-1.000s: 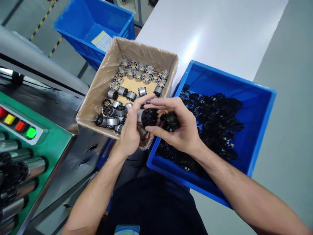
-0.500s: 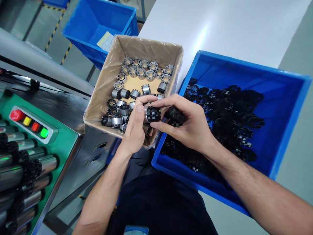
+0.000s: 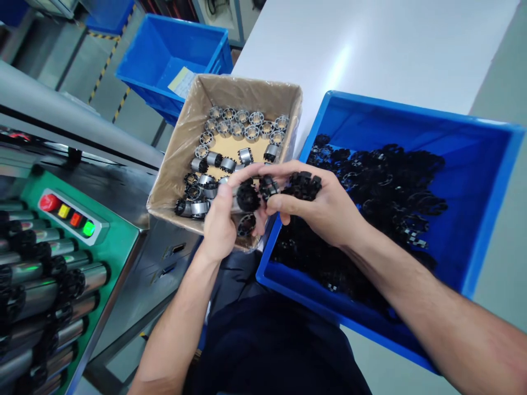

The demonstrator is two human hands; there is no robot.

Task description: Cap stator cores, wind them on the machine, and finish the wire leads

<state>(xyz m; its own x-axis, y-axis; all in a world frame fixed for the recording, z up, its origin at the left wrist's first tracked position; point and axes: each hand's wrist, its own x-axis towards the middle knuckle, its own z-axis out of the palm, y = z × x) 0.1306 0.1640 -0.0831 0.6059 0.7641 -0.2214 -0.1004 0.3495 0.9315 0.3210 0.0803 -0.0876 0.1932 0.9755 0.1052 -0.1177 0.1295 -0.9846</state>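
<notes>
My left hand (image 3: 222, 222) is closed around a metal cylinder with a black toothed end (image 3: 247, 196), which faces right. Below it, a second black-ended part (image 3: 247, 225) shows by the same hand's fingers. Between thumb and fingers, my right hand (image 3: 329, 206) pinches a black toothed plastic ring (image 3: 268, 187), just apart from the cylinder's end. More black rings (image 3: 304, 185) lie in the right palm. Both hands are over the near right corner of a plastic-lined cardboard box (image 3: 168, 186), in which metal rings (image 3: 252, 133) stand and black-ended metal cylinders (image 3: 200, 208) lie.
To the right, a blue bin (image 3: 411, 112) contains a heap of black plastic rings (image 3: 387, 192). Another blue bin (image 3: 140, 49) with a paper slip stands behind the box. At left, a green machine (image 3: 123, 230) has coloured buttons (image 3: 68, 214) and rows of metal cylinders (image 3: 37, 299). A white table (image 3: 370, 44) extends behind.
The right fingers have come off the cylinder's black end and now pinch another black ring beside it. The cylinder has turned, its black end now facing more toward me. The view has shifted slightly.
</notes>
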